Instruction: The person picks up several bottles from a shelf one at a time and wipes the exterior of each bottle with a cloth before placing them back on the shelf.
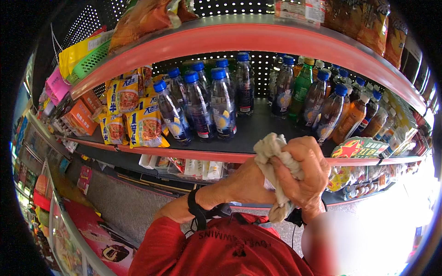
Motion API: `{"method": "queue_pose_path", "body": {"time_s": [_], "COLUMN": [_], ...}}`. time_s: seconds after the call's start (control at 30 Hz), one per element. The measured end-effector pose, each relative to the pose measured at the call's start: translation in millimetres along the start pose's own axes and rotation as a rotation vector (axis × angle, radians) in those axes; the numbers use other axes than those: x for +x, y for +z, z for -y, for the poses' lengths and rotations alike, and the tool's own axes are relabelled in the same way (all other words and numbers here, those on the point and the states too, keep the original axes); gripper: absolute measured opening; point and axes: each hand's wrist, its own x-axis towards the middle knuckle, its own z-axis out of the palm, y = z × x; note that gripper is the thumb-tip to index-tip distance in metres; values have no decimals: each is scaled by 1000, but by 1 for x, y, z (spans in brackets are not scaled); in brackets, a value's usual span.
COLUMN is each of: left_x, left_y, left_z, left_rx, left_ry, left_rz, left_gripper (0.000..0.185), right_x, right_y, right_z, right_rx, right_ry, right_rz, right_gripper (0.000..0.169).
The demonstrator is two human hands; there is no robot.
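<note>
A bunched cream-grey cloth is between my hands in front of the shelf edge. My right hand is closed around the cloth, its thumb pressed along the folds and one end hanging below. My left hand reaches in from the left, against the cloth. Its fingers are hidden behind the cloth and my right hand, so its grip does not show. Beyond my hands, blue-capped plastic drink bottles stand upright on the dark shelf. More bottles, including a green one and an orange one, stand to the right.
Yellow instant-noodle packets are stacked left of the bottles, beside an orange box. A red-edged upper shelf overhangs them. A printed sign sits at the front right edge. Lower shelves hold packaged goods. A glass-sided case stands at left.
</note>
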Motion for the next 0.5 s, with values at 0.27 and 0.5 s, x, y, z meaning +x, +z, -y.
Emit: {"method": "queue_pose_path", "body": {"time_s": [0.27, 0.5], "left_x": [-60, -78], "left_y": [-26, -21], "left_z": [46, 59], "left_rx": [-792, -326], "left_ry": [-415, -395], "left_rz": [444, 116], "left_gripper": [90, 81], "right_x": [-3, -1], "right_y": [23, 43], "right_z": [21, 24], "right_rx": [116, -600], "right_ry": [284, -140], "right_rz": [-44, 231], "right_gripper": [11, 21]}}
